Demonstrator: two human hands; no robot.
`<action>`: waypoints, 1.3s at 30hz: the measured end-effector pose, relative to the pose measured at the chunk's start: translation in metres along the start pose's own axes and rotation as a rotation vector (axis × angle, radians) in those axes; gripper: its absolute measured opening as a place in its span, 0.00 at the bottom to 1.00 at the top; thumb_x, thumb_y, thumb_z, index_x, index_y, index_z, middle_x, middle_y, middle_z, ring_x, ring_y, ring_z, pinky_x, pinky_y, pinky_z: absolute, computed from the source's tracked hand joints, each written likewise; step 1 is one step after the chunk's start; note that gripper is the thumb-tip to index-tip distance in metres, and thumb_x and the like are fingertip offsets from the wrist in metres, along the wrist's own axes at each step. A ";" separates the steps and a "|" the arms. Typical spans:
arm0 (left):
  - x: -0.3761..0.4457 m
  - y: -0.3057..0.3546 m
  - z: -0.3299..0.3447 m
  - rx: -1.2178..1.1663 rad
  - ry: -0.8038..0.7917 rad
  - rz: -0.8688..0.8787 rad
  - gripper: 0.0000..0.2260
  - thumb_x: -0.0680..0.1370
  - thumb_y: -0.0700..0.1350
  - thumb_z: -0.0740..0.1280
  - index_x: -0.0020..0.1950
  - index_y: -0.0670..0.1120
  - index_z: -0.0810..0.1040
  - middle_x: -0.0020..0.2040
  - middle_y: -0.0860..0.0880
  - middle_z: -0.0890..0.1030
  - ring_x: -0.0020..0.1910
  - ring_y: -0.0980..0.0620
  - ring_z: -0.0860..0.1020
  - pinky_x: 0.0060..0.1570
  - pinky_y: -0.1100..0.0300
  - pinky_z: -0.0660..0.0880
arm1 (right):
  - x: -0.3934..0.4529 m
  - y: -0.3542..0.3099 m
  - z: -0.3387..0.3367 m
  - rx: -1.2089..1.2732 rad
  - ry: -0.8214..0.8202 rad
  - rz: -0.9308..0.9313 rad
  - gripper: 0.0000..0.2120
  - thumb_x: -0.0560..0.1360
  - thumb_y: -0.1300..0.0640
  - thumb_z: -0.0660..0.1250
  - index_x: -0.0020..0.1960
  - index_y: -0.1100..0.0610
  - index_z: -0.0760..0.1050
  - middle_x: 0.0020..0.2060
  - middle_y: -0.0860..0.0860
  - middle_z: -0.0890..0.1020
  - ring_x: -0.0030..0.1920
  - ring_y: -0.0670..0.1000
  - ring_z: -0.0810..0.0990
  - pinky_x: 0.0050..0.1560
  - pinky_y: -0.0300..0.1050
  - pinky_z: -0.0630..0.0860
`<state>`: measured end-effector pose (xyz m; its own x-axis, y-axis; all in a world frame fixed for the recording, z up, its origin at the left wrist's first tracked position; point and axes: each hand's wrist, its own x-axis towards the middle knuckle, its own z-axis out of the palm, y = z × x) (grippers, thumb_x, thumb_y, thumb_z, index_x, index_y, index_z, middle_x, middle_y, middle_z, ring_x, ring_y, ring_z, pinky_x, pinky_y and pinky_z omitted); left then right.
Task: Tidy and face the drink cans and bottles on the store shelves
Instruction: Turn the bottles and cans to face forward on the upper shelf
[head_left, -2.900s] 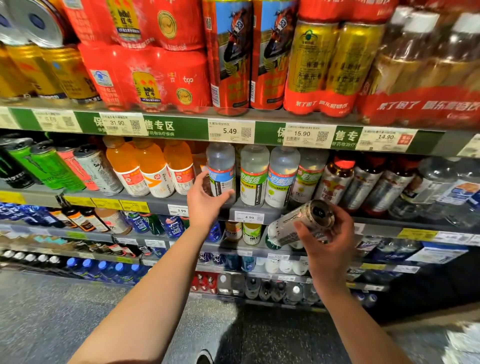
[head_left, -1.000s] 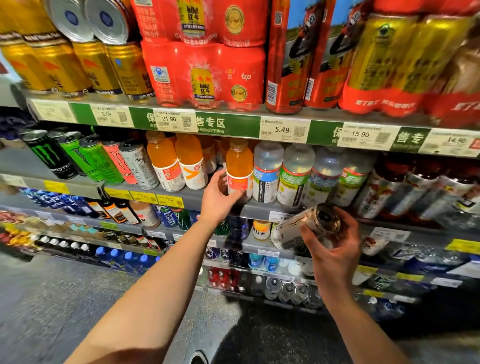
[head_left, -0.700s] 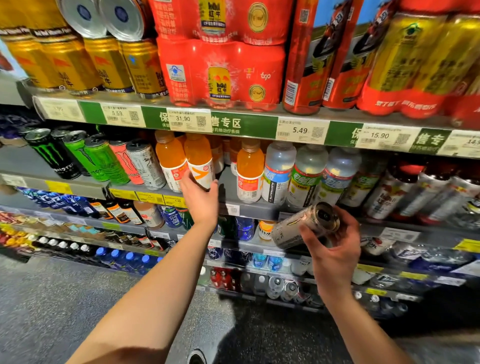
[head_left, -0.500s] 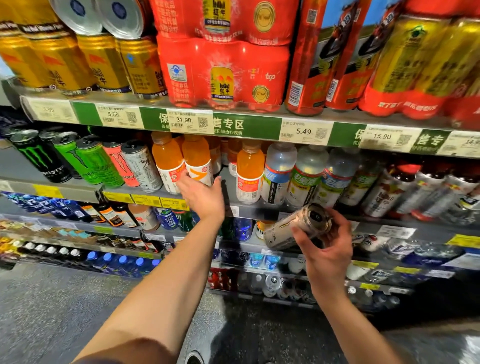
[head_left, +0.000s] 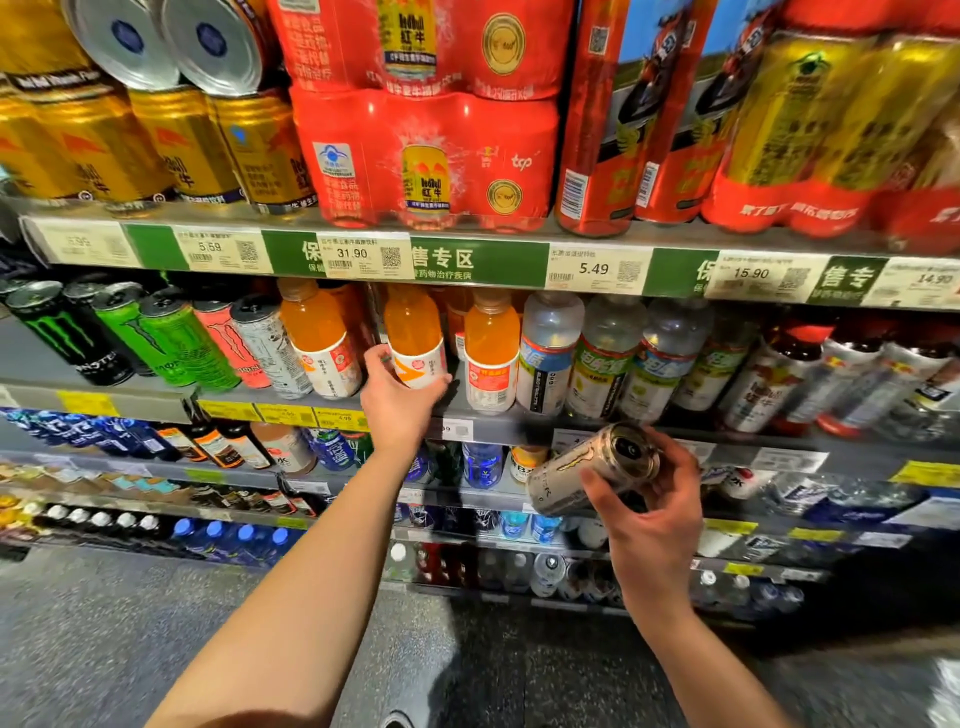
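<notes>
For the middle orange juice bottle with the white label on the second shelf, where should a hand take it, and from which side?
Take the middle orange plastic bottle round its lower, white-labelled body, from the open shelf front. Its cap sits under the green-edged shelf above, and neighbouring orange bottles flank it closely. The left hand already grips there; the right hand holds a silver can.

The bottle (head_left: 415, 340) is orange with a white label bearing an orange arrow shape; the can (head_left: 592, 470) is pale silver-beige with a gold claw mark. Shelf cans (head_left: 67, 332) run black with green claw, bright green, pink, then white. Multipacks (head_left: 426, 156) are red with a gold can print; the shelf strip (head_left: 457, 262) is green with white characters
</notes>
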<state>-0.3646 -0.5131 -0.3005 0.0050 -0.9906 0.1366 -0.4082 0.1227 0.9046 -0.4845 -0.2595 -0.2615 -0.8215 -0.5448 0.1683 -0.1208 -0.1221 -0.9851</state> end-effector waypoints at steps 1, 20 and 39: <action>0.001 -0.004 -0.003 -0.013 -0.071 0.023 0.33 0.64 0.48 0.82 0.63 0.49 0.69 0.52 0.49 0.83 0.50 0.51 0.81 0.51 0.57 0.77 | 0.000 0.000 0.000 0.003 -0.006 0.003 0.31 0.66 0.59 0.78 0.66 0.56 0.70 0.55 0.53 0.81 0.54 0.50 0.82 0.57 0.40 0.79; 0.018 -0.032 -0.066 -0.076 0.329 0.029 0.25 0.73 0.46 0.76 0.66 0.41 0.71 0.59 0.46 0.74 0.59 0.45 0.75 0.59 0.62 0.69 | -0.010 0.000 0.041 0.033 -0.026 0.064 0.31 0.66 0.61 0.78 0.65 0.55 0.71 0.53 0.48 0.82 0.53 0.47 0.82 0.59 0.46 0.78; 0.046 -0.039 -0.044 -0.021 0.408 0.037 0.28 0.67 0.53 0.78 0.58 0.38 0.76 0.50 0.39 0.78 0.51 0.40 0.75 0.49 0.46 0.74 | -0.072 -0.009 0.135 -0.005 0.201 0.031 0.29 0.67 0.63 0.79 0.63 0.50 0.73 0.55 0.50 0.82 0.51 0.46 0.83 0.53 0.40 0.80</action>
<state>-0.3089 -0.5611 -0.3114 0.3537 -0.8809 0.3146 -0.3960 0.1637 0.9035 -0.3496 -0.3310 -0.2598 -0.9195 -0.3718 0.1278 -0.0957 -0.1035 -0.9900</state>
